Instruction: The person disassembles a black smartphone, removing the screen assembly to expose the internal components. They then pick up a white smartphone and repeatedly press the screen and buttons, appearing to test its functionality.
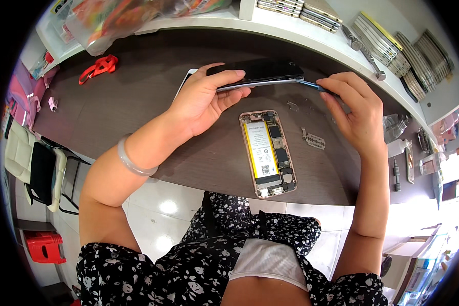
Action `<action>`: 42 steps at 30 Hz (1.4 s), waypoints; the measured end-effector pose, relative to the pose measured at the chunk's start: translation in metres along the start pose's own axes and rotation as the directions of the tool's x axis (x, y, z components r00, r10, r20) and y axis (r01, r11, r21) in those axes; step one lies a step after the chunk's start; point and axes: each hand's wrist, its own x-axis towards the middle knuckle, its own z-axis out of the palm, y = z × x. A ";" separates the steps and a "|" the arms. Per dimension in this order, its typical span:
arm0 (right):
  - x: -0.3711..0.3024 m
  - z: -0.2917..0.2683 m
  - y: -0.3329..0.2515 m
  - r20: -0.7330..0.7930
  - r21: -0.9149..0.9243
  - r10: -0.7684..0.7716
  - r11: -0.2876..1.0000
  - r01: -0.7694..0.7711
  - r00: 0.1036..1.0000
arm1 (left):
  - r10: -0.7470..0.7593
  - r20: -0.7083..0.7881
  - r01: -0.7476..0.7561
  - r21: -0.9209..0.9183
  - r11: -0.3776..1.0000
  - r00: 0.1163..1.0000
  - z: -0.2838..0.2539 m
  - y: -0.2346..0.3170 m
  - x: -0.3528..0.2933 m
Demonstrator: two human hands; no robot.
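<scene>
A smartphone [260,74] with a black screen is held above the desk by my left hand [206,97], thumb on top and fingers beneath. A thin dark gap shows between its screen and frame at the right end. My right hand [354,104] pinches a slim blue pointed tool [309,84]; its tip touches the phone's right edge. Whether it reaches inside cannot be told. Below the hands lies an opened phone [265,153] with a pinkish frame, its battery and circuit parts exposed. A white flat thing [185,81] shows partly behind my left hand.
A razor blade [315,142] and small clear bits [292,106] lie right of the opened phone. Further right are bottles [394,127] and a screwdriver [396,174]. A red strap [98,69] lies far left. Stacked phones [377,43] fill the white shelf [290,33] behind.
</scene>
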 end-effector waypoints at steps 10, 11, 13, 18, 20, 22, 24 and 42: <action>-0.001 -0.003 -0.009 0.033 -0.074 0.016 0.997 -0.014 0.999 | 0.129 0.039 -0.133 0.137 0.982 0.991 0.005 -0.001 -0.004; -0.001 -0.003 -0.009 0.030 -0.078 0.016 0.997 -0.014 0.999 | 0.139 0.043 -0.143 0.147 0.979 0.989 0.005 -0.001 -0.005; -0.003 0.001 -0.007 0.006 -0.077 -0.001 0.997 0.001 1.000 | 0.156 0.050 -0.162 0.166 0.973 0.987 0.006 -0.001 -0.005; -0.003 0.000 -0.011 0.011 -0.081 0.039 0.996 -0.038 0.999 | 0.150 0.049 -0.156 0.155 0.976 0.987 0.006 -0.002 -0.006; -0.004 0.000 -0.009 -0.016 -0.108 0.007 0.994 -0.009 1.000 | 0.151 0.056 -0.157 0.152 0.976 0.987 0.007 -0.002 -0.005; -0.003 0.001 -0.011 -0.006 -0.084 0.018 0.996 -0.019 1.000 | 0.155 0.060 -0.163 0.152 0.975 0.986 0.005 -0.002 -0.005; -0.003 0.002 -0.013 -0.004 -0.072 0.025 0.997 -0.026 1.000 | 0.156 0.061 -0.164 0.150 0.975 0.986 0.006 -0.002 -0.006; -0.001 -0.003 -0.005 0.003 0.137 0.031 0.990 -0.031 1.000 | 0.075 0.060 -0.082 0.124 0.989 0.995 0.004 0.000 -0.005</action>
